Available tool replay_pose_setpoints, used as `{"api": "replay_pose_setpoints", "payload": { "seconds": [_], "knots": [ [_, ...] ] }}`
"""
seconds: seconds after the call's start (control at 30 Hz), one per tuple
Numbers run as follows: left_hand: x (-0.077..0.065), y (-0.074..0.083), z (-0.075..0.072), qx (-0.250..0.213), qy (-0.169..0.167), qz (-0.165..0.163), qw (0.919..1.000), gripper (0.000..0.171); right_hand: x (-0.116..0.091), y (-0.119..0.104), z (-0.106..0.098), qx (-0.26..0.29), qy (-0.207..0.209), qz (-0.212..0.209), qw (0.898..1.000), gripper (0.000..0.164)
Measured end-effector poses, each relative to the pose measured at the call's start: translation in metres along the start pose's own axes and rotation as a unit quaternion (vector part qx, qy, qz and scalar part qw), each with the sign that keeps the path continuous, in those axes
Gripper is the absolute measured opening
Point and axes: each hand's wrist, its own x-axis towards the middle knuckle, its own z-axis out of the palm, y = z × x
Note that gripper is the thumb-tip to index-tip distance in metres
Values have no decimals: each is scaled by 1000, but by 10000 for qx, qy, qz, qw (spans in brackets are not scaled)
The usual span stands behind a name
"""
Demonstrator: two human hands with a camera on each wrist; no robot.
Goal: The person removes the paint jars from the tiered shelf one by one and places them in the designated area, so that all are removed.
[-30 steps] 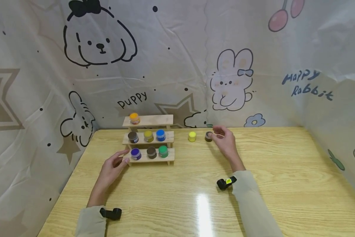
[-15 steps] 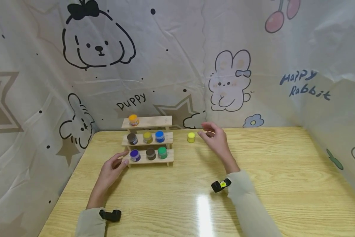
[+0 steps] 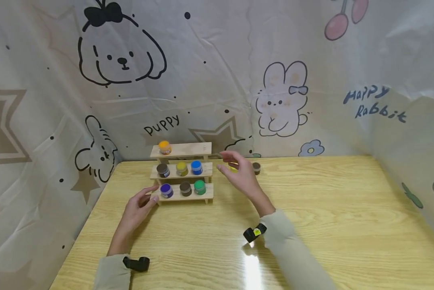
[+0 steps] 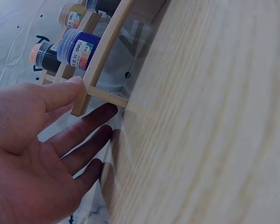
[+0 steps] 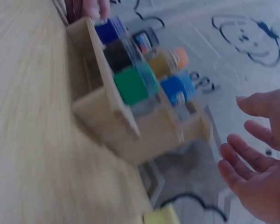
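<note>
Yellow jar (image 5: 160,216): on the table (image 3: 347,209), just right of the rack; a sliver behind the right hand in the head view, cut off by the right wrist view's lower edge.
Right hand (image 3: 238,171): fingers apart, loosely bent, holding nothing.
Left hand (image 3: 137,206): relaxed, fingers extended, thumb against the bottom shelf's left end; fingertip pressure unclear.
Loose brown jar (image 3: 256,168): on the table, just right of the right hand.
Rack (image 3: 189,150): pale bare wood, three stepped shelves.
Top shelf: orange jar (image 3: 164,147), left end.
Middle shelf: dark jar (image 3: 163,170), mustard jar (image 3: 182,168), blue jar (image 3: 197,167).
Bottom shelf: purple jar (image 3: 166,190), ribbed cap, label "deli"; brown-topped jar (image 3: 185,188); green jar (image 3: 200,187).
Small print: too blurred.
</note>
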Motion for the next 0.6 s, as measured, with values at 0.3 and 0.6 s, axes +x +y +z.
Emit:
{"api": "replay_pose_setpoints", "payload": {
  "seconds": [0.3, 0.6],
  "knots": [
    [-2, 2, -2, -16, 7, 68, 10000, 44, 34, -28, 38, 222, -314, -705, 9968, 34],
    [-3, 3, 0, -46, 32, 119, 9999, 42, 62, -43, 65, -129, -742, -298, 9967, 36]
  ]
}}
